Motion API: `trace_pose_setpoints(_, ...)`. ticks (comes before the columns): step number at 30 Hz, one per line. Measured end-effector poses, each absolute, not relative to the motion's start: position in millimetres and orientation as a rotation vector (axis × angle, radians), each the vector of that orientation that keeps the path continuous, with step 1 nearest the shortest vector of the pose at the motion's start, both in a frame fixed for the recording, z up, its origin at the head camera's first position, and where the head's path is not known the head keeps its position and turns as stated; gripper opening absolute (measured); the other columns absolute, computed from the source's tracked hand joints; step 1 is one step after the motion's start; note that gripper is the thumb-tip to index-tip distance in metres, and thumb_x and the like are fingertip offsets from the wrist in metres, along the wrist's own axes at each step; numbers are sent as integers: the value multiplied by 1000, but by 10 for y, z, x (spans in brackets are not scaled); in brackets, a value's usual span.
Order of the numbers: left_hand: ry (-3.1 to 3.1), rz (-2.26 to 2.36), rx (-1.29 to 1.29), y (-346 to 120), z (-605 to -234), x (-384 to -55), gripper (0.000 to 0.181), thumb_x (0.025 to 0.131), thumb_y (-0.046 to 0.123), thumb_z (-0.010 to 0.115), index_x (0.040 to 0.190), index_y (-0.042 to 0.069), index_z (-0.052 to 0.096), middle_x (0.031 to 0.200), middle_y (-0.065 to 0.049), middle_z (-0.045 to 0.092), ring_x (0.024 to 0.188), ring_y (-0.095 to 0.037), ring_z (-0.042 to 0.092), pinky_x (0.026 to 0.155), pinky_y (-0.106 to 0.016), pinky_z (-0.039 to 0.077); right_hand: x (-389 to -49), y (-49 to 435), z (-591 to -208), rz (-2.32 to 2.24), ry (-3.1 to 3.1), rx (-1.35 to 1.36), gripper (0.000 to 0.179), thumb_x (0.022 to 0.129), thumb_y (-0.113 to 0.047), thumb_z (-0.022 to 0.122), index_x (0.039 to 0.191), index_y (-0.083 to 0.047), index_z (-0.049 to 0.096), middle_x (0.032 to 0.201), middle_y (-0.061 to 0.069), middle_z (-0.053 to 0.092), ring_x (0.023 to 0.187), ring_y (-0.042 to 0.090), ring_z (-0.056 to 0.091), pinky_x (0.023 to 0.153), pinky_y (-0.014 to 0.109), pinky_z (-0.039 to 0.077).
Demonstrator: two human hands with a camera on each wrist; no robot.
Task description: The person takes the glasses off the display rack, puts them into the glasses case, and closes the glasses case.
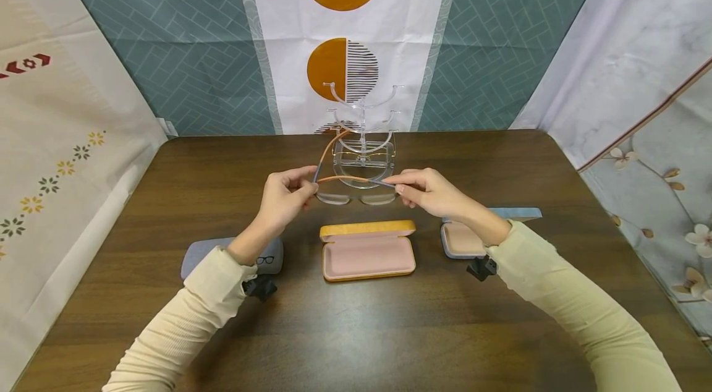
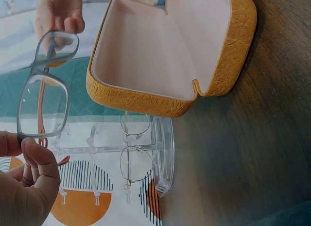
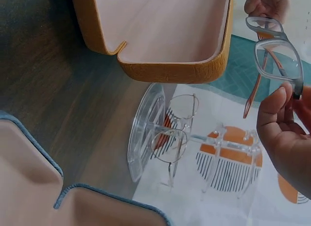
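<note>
the left hand (image 1: 285, 197) and right hand (image 1: 429, 189) pinch opposite ends of the glasses (image 2: 39, 69), probably to keep the lenses (image 1: 378, 199) untouched.

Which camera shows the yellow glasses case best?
The head view, because the whole open yellow case fits in the picture. The left wrist and right wrist views show it closer, but their top edges cut some off.

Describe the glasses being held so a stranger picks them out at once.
On the brown table stands a clear display rack. In front, the left hand and right hand hold the glasses. Grey, squarish rims and partly orange temples distinguish them from the round, thin-rimmed pair on the rack.
</note>
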State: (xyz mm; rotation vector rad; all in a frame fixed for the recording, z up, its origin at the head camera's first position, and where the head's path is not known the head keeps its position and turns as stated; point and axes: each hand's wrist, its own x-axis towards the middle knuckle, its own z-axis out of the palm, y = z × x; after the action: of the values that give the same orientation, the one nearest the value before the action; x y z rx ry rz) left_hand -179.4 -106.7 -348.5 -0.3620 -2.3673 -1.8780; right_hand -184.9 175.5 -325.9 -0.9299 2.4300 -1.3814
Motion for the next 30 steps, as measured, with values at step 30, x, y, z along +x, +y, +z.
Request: trace_pose_setpoints(30, -2429, -1923, -525, -1089, -3476, -1737, 44, 84, 3, 62, 126, -2, 50, 72, -6, 42, 62, -12, 41, 54, -22, 34, -1785, 1755, -3486, -1742, 2570, -959, 26, 79, 5, 66, 104, 7, 65, 76, 5, 54, 58, 12, 39, 49, 22, 31)
